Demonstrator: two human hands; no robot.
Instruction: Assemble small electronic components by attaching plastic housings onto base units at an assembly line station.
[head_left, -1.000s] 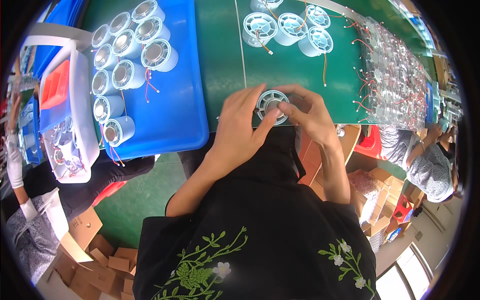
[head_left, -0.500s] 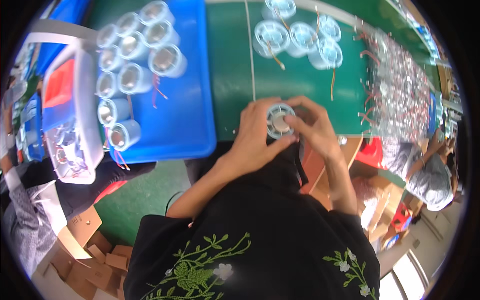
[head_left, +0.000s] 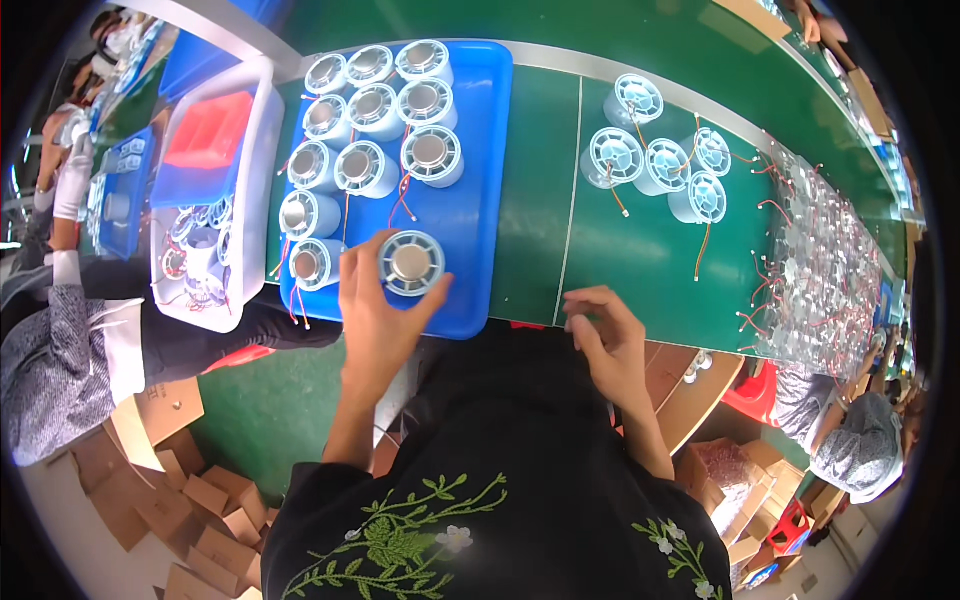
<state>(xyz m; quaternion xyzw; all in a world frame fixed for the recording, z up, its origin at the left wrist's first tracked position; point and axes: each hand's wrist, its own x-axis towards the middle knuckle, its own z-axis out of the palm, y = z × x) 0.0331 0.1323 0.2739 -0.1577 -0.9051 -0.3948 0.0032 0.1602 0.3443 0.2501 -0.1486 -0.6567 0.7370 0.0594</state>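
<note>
My left hand (head_left: 372,325) grips a light-blue round plastic housing (head_left: 411,290) with a metal disc in its spoked top, thumb and fingers on opposite sides. It is over the near part of a blue tray (head_left: 470,250); whether it touches the tray I cannot tell. Behind and left of it, several similar housings (head_left: 432,150) with discs stand or lean in the tray, some with thin red wires. My right hand (head_left: 612,345) is at the table's front edge, fingers loosely curled and apart, with nothing in it.
On the green table (head_left: 540,200), several housings without metal discs (head_left: 615,157) stand to the right. Beyond them lies a mass of clear plastic pieces with red wires (head_left: 820,260). A white bin (head_left: 262,200) holding parts and a red tray (head_left: 210,130) stands left; co-workers sit at both sides.
The housing, held between both hands at the table's front edge, has moved left over the blue tray in my left hand. My right hand has let go of it. The view has shifted.
</note>
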